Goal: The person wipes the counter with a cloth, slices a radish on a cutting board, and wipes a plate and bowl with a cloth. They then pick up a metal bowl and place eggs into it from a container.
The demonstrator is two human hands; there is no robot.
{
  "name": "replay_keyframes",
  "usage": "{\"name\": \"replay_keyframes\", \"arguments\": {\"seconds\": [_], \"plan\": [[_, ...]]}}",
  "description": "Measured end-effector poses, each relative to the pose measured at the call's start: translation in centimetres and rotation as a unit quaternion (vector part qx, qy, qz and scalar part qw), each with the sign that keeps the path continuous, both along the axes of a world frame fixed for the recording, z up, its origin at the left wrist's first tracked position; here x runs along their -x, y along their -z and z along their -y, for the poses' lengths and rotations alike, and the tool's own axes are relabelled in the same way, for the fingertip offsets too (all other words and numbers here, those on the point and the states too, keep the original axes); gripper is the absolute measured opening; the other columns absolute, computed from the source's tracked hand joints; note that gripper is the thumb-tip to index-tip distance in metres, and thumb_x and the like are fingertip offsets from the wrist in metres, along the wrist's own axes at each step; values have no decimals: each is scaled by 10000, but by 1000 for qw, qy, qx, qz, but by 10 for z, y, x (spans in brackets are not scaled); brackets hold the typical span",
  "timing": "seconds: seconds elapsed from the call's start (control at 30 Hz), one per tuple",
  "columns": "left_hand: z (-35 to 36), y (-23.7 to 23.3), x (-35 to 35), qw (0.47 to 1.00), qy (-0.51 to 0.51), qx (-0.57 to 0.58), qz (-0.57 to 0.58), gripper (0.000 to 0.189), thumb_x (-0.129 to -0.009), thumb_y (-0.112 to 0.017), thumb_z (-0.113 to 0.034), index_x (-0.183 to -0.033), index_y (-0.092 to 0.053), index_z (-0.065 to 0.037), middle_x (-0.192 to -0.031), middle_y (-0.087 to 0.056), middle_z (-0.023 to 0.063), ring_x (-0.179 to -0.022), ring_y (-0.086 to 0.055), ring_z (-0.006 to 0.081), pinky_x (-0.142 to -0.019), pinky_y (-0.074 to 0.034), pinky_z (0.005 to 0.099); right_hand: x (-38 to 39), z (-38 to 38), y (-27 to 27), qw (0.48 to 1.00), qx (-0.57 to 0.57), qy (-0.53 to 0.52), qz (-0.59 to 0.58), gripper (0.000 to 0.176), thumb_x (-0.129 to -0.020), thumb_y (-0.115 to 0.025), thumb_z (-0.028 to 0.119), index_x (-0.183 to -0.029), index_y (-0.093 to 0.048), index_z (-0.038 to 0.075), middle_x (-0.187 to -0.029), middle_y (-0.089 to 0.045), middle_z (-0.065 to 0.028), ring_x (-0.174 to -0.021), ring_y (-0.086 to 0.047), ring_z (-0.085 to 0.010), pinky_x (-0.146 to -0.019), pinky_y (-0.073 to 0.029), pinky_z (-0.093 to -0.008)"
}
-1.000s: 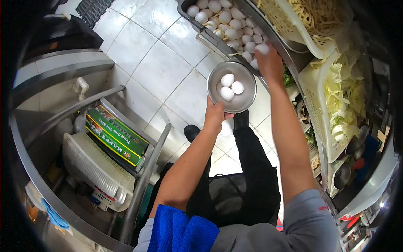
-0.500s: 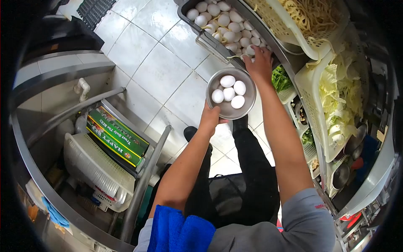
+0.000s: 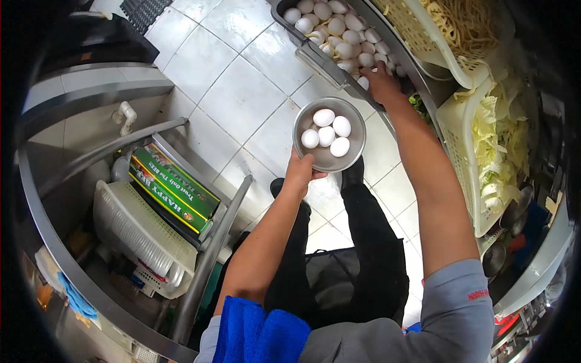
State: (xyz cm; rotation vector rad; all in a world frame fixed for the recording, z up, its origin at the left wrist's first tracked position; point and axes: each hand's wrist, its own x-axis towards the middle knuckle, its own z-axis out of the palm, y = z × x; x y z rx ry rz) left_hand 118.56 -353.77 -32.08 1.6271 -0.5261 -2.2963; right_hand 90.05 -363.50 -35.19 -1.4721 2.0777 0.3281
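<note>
A round metal bowl (image 3: pixel 302 158) with several white eggs (image 3: pixel 324 117) in it is held by its near rim in my left hand (image 3: pixel 299 174), thumb over the edge. My right hand (image 3: pixel 382 86) reaches into the near end of a grey drawer (image 3: pixel 411 68) filled with white eggs (image 3: pixel 353 36). Its fingers are curled at the eggs beside the drawer wall; one egg shows next to the fingertips, and whether they grip one is unclear.
Baskets of shredded cabbage (image 3: pixel 491 145) and noodles (image 3: pixel 451 24) stand at the right. A metal rail (image 3: pixel 212 266), a green box (image 3: pixel 175 187) and stacked plastic containers (image 3: pixel 130 227) are at the left. White tiles (image 3: pixel 242 78) cover the floor.
The egg drawer has slid out, now covering much of the greens beside it. My right hand has shifted slightly right with it. The bowl in my left hand has moved slightly left.
</note>
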Motion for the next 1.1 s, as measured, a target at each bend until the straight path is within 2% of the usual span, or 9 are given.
{"name": "replay_keyframes", "arguments": {"seconds": [0.17,0.23,0.33,0.67,0.73,0.87,0.93,1.03,1.1], "plan": [[3,-5,-1,1000,-19,0,-4,644,-820,-385,-33,-1436,-211,-105,-1281,-463,171,-933,-635,245,-615,-609,316,28,-18,26,992,110,-55,17,516,-723,-741,97,-1202,-579,200,-1294,-433,-207,-1164,-531,-394,-944,-477,-413],[5,-2,-1,1000,-21,-7,-4,641,-820,-385,-33,-1434,-215,-105,-1278,-464,168,-928,-634,241,-621,-609,317,38,-22,31,979,159,-9,130,484,-695,-773,246,-1141,-589,208,-1304,-423,-210,-1145,-527,-437,-947,-467,-475],[5,0,1,1000,-22,-9,-1,636,-820,-385,-32,-1430,-220,-104,-1272,-463,163,-919,-631,234,-633,-610,321,37,-13,22,992,41,36,114,489,-701,-770,252,-1155,-590,218,-1286,-444,-211,-1155,-526,-424,-977,-452,-453],[4,3,5,1000,-16,2,3,655,-818,-381,-31,-1442,-202,-114,-1271,-461,162,-908,-631,233,-637,-611,321,8,-9,9,998,26,-43,-25,462,-740,-739,247,-1176,-594,208,-1328,-436,-207,-1125,-553,-417,-918,-492,-456],[5,5,7,1000,-18,7,5,621,-821,-395,-37,-1417,-229,-93,-1216,-498,169,-885,-640,235,-634,-607,317,10,-19,9,982,187,12,3,510,-736,-763,252,-1208,-583,180,-1309,-448,-186,-1092,-584,-365,-913,-492,-431],[7,5,11,1000,-18,5,16,589,-823,-405,-39,-1392,-261,-85,-1162,-539,176,-848,-655,238,-622,-607,307,-2,-36,-35,927,204,242,202,552,-714,-807,244,-1194,-572,106,-1249,-478,-158,-1050,-594,-305,-896,-492,-403],[10,6,14,1000,-14,-2,10,620,-824,-389,-34,-1419,-230,-106,-1211,-508,169,-870,-649,238,-616,-609,308,-17,-61,-40,797,322,374,347,588,-631,-862,220,-1145,-604,97,-1188,-560,-145,-1148,-511,-329,-906,-460,-414],[12,7,18,1000,-5,-5,5,649,-829,-372,-27,-1446,-200,-130,-1254,-484,159,-890,-646,237,-608,-611,310,-60,-94,-45,847,406,198,280,567,-649,-850,199,-1139,-603,58,-1164,-553,-138,-1163,-494,-301,-917,-457,-385],[12,5,25,1000,1,-1,1,644,-833,-370,-25,-1446,-201,-133,-1248,-491,156,-888,-648,237,-606,-611,312,-82,-107,-39,891,338,144,266,589,-697,-827,246,-1198,-577,63,-1252,-473,-134,-1168,-494,-277,-953,-446,-385]]}}
